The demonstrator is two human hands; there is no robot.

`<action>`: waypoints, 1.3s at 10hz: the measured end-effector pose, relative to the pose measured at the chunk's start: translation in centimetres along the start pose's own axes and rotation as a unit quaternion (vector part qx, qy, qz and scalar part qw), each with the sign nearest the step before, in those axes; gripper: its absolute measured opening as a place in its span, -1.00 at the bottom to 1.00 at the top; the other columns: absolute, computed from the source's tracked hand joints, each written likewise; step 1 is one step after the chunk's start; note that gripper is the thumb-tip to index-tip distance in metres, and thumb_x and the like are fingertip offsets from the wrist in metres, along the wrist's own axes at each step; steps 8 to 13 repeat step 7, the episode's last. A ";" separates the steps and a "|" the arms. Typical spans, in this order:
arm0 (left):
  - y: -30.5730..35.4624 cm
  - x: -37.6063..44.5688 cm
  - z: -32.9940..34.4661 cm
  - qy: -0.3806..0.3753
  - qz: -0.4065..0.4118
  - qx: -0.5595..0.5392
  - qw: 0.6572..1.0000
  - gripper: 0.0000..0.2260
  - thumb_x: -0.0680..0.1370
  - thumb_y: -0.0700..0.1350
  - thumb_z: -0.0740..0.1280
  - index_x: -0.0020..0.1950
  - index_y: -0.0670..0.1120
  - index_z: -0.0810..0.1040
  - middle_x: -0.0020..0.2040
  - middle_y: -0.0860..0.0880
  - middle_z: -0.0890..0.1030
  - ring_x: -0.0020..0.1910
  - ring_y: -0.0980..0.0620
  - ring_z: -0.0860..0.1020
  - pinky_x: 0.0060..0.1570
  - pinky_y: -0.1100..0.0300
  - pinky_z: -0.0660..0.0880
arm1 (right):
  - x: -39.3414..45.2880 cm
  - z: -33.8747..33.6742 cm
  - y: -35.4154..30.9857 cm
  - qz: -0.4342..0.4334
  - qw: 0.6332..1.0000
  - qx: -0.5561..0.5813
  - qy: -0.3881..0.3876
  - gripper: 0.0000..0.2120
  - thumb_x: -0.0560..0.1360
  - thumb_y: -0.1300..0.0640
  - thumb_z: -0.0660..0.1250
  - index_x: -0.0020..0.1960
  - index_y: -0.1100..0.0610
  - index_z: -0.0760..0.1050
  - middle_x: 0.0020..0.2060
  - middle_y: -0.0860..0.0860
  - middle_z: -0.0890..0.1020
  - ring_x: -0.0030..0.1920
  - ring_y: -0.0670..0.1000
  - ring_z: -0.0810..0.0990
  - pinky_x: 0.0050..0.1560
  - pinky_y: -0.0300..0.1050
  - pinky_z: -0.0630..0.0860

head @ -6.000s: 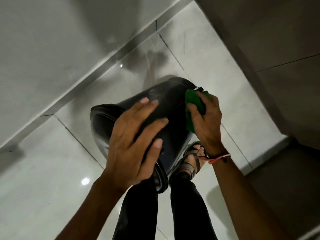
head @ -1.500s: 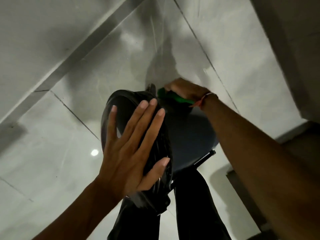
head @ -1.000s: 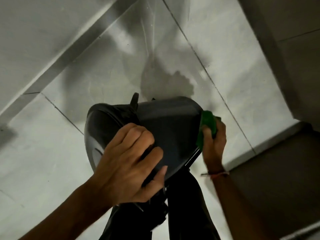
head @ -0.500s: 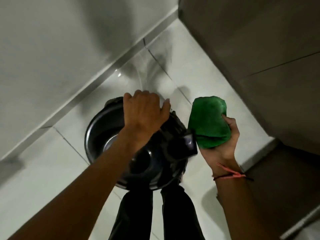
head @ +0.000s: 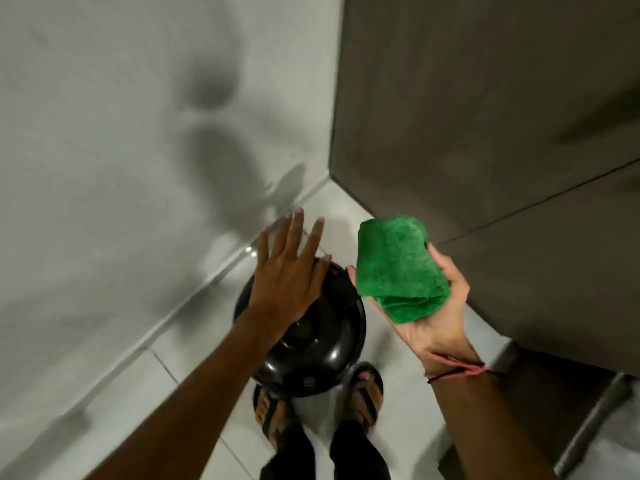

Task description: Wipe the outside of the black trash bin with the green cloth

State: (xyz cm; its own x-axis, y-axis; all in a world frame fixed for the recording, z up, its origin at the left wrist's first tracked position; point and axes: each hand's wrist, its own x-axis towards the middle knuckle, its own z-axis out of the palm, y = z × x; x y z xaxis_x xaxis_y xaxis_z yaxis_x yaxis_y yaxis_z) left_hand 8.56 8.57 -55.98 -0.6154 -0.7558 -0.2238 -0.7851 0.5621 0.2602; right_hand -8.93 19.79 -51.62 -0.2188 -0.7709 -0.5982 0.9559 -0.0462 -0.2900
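black trash bin (head: 313, 344) stands upright on the pale floor tiles (head: 180, 386) near the wall corner, lid shut and glossy, just ahead of the person's sandalled feet (head: 363, 393). left hand (head: 287, 271) hovers flat over the lid, fingers spread. right hand (head: 436, 306) cradles the folded green cloth (head: 398, 268) palm-up, fingers curled around it, clear of the bin. looks to me like the wiping is done or paused; how clean the sides are, i can't tell.

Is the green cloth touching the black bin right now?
Apart. In the head view the right hand holds the cloth up beside the bin, and pale floor shows between them.
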 end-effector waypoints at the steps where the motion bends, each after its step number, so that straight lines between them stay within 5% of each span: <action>1: 2.0 0.0 -11.4 0.141 0.044 0.062 0.987 -0.39 0.73 0.24 -0.01 0.74 0.03 0.12 0.75 -0.20 0.12 0.74 -0.24 0.14 0.65 -0.42 0.13 | -3.6 9.9 -3.5 -0.080 0.983 -0.160 -0.030 -0.70 0.45 0.07 0.36 0.15 0.11 0.66 0.07 0.14 0.70 -0.02 0.13 0.73 0.00 0.11 0.65; 2: 3.9 1.1 -22.9 0.252 0.060 0.124 0.958 -0.41 0.74 0.23 0.10 0.73 0.00 0.18 0.73 -0.24 0.19 0.71 -0.26 0.19 0.61 -0.47 0.21 | -8.0 21.0 -8.3 -0.243 0.871 -0.415 -0.099 -0.74 0.50 0.15 0.34 0.13 -0.03 0.69 0.03 -0.04 0.73 0.05 -0.05 0.69 0.02 -0.16 0.59; 3: 6.8 2.8 -34.7 0.335 0.076 0.142 0.928 -0.41 0.74 0.23 0.11 0.72 -0.01 0.22 0.71 -0.26 0.24 0.69 -0.27 0.27 0.58 -0.45 0.27 | -13.3 31.9 -14.7 -0.435 0.642 -0.620 -0.117 -0.75 0.55 0.04 0.36 0.22 -0.09 0.61 0.13 -0.13 0.63 0.18 -0.18 0.60 0.23 -0.34 0.43; 4: 10.3 3.9 -43.8 0.359 0.077 0.136 0.920 -0.39 0.75 0.27 0.00 0.72 -0.02 0.22 0.71 -0.24 0.23 0.70 -0.27 0.25 0.61 -0.43 0.25 | -15.3 38.7 -21.5 -0.575 0.400 -0.714 0.004 -0.62 0.60 -0.06 0.25 0.36 0.03 0.52 0.32 0.04 0.51 0.28 0.04 0.50 0.27 -0.23 0.37; 5: 13.1 4.6 -48.0 0.328 0.067 0.135 0.933 -0.31 0.68 0.34 -0.10 0.75 0.04 0.06 0.76 -0.20 0.06 0.75 -0.23 0.05 0.67 -0.38 0.04 | -13.9 40.9 -27.6 -0.548 0.295 -0.774 0.117 -0.57 0.61 -0.05 0.25 0.43 0.07 0.48 0.44 0.12 0.44 0.38 0.18 0.45 0.33 0.00 0.48; 6: 15.0 5.0 -49.9 0.301 0.055 0.143 0.941 -0.28 0.66 0.39 -0.17 0.76 0.09 -0.13 0.77 -0.16 -0.15 0.76 -0.19 -0.14 0.69 -0.34 -0.13 | -12.1 38.9 -32.0 -0.379 0.268 -0.868 0.177 -0.55 0.66 -0.08 0.19 0.50 0.05 0.41 0.54 0.17 0.34 0.56 0.23 0.32 0.51 0.17 0.36; 7: 15.4 4.9 -50.0 0.279 0.040 0.155 0.947 -0.29 0.64 0.39 -0.25 0.74 0.12 -0.22 0.76 -0.15 -0.24 0.75 -0.19 -0.22 0.69 -0.34 -0.18 | -10.5 35.4 -32.8 -0.299 0.288 -0.889 0.191 -0.40 0.68 -0.25 -0.02 0.66 -0.06 0.07 0.68 0.18 0.05 0.69 0.24 0.01 0.64 0.30 -0.01; 13: 15.4 4.9 -50.0 0.279 0.040 0.155 0.947 -0.29 0.64 0.39 -0.25 0.74 0.12 -0.22 0.76 -0.15 -0.24 0.75 -0.19 -0.22 0.69 -0.34 -0.18 | -10.5 35.4 -32.8 -0.299 0.288 -0.889 0.191 -0.40 0.68 -0.25 -0.02 0.66 -0.06 0.07 0.68 0.18 0.05 0.69 0.24 0.01 0.64 0.30 -0.01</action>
